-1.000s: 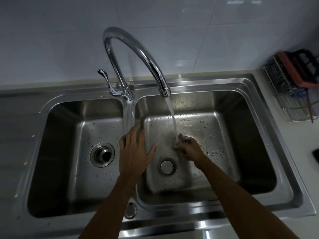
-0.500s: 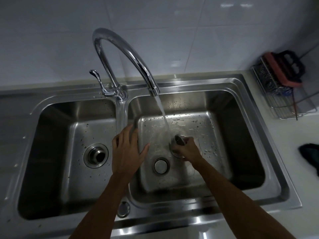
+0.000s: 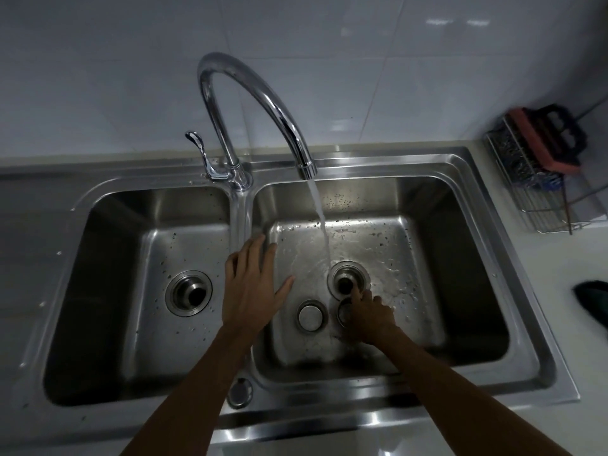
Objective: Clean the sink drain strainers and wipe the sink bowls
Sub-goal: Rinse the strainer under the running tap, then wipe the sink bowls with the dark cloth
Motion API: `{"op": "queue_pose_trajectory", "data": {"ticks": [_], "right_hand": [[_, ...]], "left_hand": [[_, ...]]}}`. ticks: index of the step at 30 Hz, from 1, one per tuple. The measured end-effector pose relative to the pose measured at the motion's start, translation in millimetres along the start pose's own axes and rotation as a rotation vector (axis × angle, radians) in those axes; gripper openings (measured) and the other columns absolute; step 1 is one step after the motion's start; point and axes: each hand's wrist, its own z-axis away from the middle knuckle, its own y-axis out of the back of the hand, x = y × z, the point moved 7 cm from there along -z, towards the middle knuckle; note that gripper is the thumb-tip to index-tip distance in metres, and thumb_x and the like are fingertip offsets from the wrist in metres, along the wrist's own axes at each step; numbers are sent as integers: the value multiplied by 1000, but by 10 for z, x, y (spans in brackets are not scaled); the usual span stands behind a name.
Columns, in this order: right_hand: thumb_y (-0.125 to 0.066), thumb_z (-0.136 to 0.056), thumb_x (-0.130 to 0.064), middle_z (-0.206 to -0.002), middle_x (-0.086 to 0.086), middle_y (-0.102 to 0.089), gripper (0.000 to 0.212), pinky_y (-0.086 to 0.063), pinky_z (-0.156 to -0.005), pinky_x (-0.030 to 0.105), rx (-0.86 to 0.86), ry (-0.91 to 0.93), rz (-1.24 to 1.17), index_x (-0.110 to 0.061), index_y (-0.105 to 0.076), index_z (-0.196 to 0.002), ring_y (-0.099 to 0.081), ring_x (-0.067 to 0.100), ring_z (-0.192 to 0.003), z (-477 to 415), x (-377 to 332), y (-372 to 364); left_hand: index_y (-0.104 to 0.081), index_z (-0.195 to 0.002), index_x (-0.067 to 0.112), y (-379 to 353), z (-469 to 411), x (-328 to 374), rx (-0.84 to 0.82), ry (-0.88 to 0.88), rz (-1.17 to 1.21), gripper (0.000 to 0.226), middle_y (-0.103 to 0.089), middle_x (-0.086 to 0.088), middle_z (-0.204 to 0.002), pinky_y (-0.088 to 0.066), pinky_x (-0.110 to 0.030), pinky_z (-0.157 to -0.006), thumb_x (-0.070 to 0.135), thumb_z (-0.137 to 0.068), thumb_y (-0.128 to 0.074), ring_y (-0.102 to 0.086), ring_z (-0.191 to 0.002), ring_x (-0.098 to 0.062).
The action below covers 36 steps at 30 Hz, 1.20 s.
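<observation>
The steel double sink has a left bowl point(image 3: 108, 291) with an open drain point(image 3: 188, 292). The right bowl point(image 3: 460, 274) also has an open drain point(image 3: 348, 280). Water from the faucet point(image 3: 263, 103) falls on the back rim of that right drain. My right hand point(image 3: 373, 319) is low in the right bowl, just in front of the drain. It grips a round metal strainer point(image 3: 343, 311), with one finger reaching the drain's rim. A flat round stopper point(image 3: 311, 315) lies on the bowl floor to its left. My left hand point(image 3: 250, 287) rests flat on the divider, fingers apart, holding nothing.
Dark specks dot both bowls' floors and back walls. A wire rack point(image 3: 543, 205) with a red and black brush point(image 3: 549, 139) stands on the counter at back right. A dark object point(image 3: 592, 299) lies at the right edge. The faucet lever point(image 3: 200, 153) points left.
My right hand has brought the strainer out of the water stream, down and toward me, uncovering the right drain. The left hand stays on the divider.
</observation>
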Motion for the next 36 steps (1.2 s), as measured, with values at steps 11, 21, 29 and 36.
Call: {"op": "queue_pose_trajectory", "data": {"ticks": [11,21,29,36], "right_hand": [[-54,-100,-12,-123,12,-70,29,-52,-94,22,288,416,-753,-12,-63,-128,-67,21,-107,465,-1441,1765],[-32,-94,15,-112,7,-65,55,-46,-106,34,-135,257,-2166,-1,-43,-145,-63,17,-101,211,-2265,2560],[-35,-86,19,-123,16,-62,50,-50,-98,30,-152,255,-2360,3,-53,-130,-63,23,-109,87,-2326,2474],[-36,-93,11,-122,19,-66,39,-49,-110,41,-133,296,-2327,-6,-61,-117,-64,29,-116,163,-2362,2482]], "left_hand": [[-43,-145,16,626,-487,-374,104,20,144,70,-49,-9,-145,-42,-44,-102,62,-93,-58,-49,-131,-27],[-12,-161,7,1059,-1622,-1060,-85,0,-59,87,-9,-13,-171,-21,-52,-123,46,-98,-58,-9,-158,-29],[-38,-149,1,1202,-1384,-857,24,10,96,64,-45,-18,-151,-34,-41,-115,7,-90,-64,-40,-141,-31],[-30,-156,4,1167,-1231,-728,-2,51,119,64,-25,-18,-166,-20,-45,-127,23,-101,-56,-18,-156,-31]]}}
